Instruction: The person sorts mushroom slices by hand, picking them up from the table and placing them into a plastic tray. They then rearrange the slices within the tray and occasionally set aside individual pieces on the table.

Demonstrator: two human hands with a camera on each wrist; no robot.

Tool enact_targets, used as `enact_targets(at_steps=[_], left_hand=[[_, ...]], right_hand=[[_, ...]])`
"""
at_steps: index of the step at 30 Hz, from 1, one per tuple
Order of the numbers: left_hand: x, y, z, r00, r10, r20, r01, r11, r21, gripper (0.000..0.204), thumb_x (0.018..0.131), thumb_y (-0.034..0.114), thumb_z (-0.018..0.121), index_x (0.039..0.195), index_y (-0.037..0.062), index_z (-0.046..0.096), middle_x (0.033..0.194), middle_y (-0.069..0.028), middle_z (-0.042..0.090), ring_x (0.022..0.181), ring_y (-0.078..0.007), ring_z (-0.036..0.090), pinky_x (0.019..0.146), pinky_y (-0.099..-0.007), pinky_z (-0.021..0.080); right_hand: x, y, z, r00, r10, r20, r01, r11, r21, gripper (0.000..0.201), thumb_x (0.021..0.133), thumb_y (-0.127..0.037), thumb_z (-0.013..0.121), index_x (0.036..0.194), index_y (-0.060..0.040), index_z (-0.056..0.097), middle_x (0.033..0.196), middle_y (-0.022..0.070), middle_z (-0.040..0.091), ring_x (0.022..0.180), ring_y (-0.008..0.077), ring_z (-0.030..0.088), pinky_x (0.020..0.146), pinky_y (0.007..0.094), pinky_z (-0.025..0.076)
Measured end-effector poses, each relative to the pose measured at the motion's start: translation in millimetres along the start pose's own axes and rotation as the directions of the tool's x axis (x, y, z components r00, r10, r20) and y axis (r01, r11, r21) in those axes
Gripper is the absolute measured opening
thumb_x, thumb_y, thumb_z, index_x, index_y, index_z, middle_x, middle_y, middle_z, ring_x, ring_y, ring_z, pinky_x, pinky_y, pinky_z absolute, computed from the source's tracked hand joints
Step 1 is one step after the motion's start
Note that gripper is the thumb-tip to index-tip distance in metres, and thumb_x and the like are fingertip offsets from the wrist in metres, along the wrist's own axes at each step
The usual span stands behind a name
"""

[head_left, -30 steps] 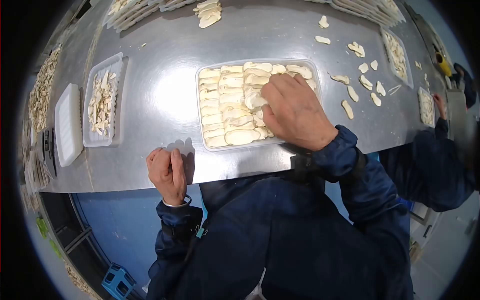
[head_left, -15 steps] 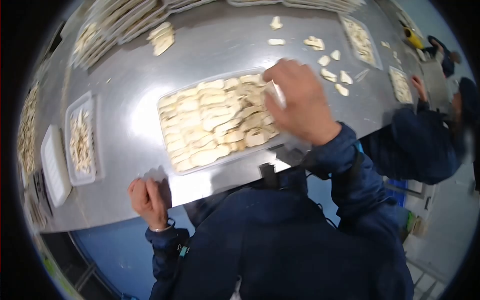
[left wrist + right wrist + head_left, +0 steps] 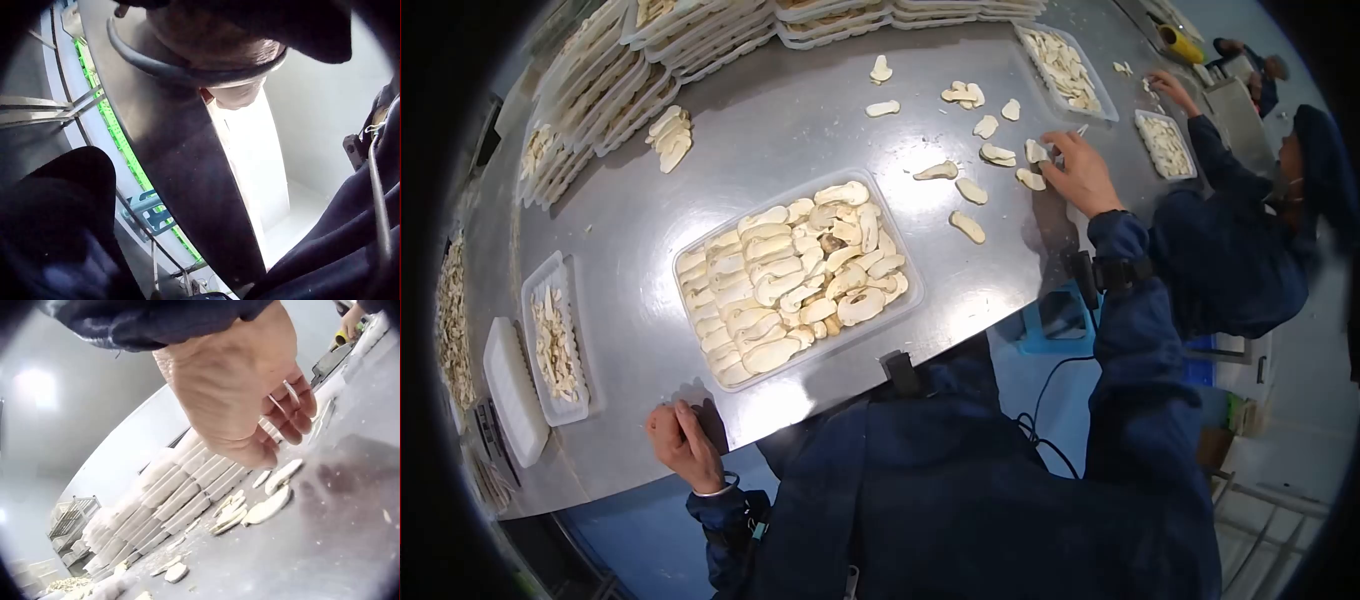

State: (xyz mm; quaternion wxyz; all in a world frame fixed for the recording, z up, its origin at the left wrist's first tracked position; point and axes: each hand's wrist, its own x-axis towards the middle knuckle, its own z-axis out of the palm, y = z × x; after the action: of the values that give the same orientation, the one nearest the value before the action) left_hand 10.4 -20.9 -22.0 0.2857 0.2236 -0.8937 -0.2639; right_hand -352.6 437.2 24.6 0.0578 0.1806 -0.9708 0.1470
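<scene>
In the head view, a clear plastic tray [image 3: 908,300] holds rows of pale sliced mushrooms [image 3: 772,288], neatly overlapped on the left and more loosely laid on the right. My right hand [image 3: 1082,172] is over the loose slices right of the tray, fingertips right at one mushroom slice [image 3: 1036,152]. The right wrist view shows that hand [image 3: 231,387] with fingers loosely extended above the metal table, close to a few slices [image 3: 269,507]. My left hand [image 3: 683,440] rests at the table's front edge, fingers loosely curled, holding nothing. Its fingers are mostly hidden in the left wrist view.
Stacked filled trays [image 3: 700,45] line the table's back. A small slice pile [image 3: 670,138] lies before them. At left stand a tray of fragments [image 3: 557,345] and a white tray [image 3: 512,392]. Another filled tray [image 3: 1065,75] is back right; another person [image 3: 1230,240] works at right.
My right hand has left the tray and moved right to the loose slices. The head view has swung rightward. My left hand stays at the table edge.
</scene>
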Motion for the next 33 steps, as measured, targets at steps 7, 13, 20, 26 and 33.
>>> enact_targets(at_steps=[7,13,20,26,33], left_hand=[[0.7,-2.0,0.4,1.000,0.028,-0.004,-0.028,1.000,0.015,0.026,0.096,0.007,0.056,0.072,-0.0008,0.050,0.065,-0.0106,0.045,0.074,-0.0293,0.046,0.076,-0.0387,0.041],[3.4,2.9,-1.5,0.999,0.051,0.017,-0.050,0.999,-0.012,0.024,0.094,0.005,0.057,0.070,0.0005,0.051,0.064,-0.0104,0.045,0.071,-0.0306,0.047,0.080,-0.0395,0.041],[7.1,11.3,-0.6,0.997,0.077,-0.022,-0.077,0.997,0.004,0.026,0.094,0.007,0.058,0.069,0.0014,0.054,0.061,-0.0090,0.046,0.064,-0.0279,0.048,0.086,-0.0387,0.043],[5.6,7.0,-0.4,0.996,0.078,-0.034,-0.079,0.997,-0.014,0.027,0.094,0.007,0.058,0.068,0.0026,0.050,0.059,-0.0071,0.042,0.059,-0.0256,0.043,0.086,-0.0381,0.043],[5.6,6.9,1.1,0.995,0.090,-0.049,-0.091,0.995,-0.028,0.028,0.093,0.006,0.059,0.068,0.0030,0.048,0.059,-0.0065,0.040,0.058,-0.0250,0.041,0.085,-0.0385,0.044]], right_hand=[[8.4,15.1,10.5,1.000,-0.020,0.010,0.020,1.000,-0.013,0.027,0.079,-0.020,0.065,0.097,-0.0012,0.061,0.090,0.0147,0.058,0.083,0.0321,0.060,0.074,0.0409,0.048],[1.0,-43.4,-10.1,0.999,-0.043,-0.031,0.047,0.988,0.149,0.029,0.075,-0.019,0.070,0.093,-0.0008,0.057,0.090,0.0144,0.057,0.080,0.0324,0.057,0.073,0.0396,0.047],[-58.0,-224.4,-0.4,0.803,-0.592,-0.071,0.589,0.768,0.253,0.031,0.071,-0.008,0.070,0.097,-0.0024,0.054,0.092,0.0137,0.055,0.087,0.0319,0.056,0.076,0.0401,0.044],[-67.1,-270.9,34.8,0.718,-0.695,-0.040,0.666,0.668,0.333,0.032,0.070,-0.009,0.069,0.095,-0.0007,0.052,0.095,0.0135,0.051,0.089,0.0288,0.054,0.078,0.0395,0.042],[-62.2,-279.9,43.7,0.715,-0.698,-0.042,0.675,0.675,0.298,0.029,0.070,-0.008,0.067,0.094,-0.0004,0.053,0.092,0.0131,0.051,0.087,0.0285,0.054,0.078,0.0394,0.042]])
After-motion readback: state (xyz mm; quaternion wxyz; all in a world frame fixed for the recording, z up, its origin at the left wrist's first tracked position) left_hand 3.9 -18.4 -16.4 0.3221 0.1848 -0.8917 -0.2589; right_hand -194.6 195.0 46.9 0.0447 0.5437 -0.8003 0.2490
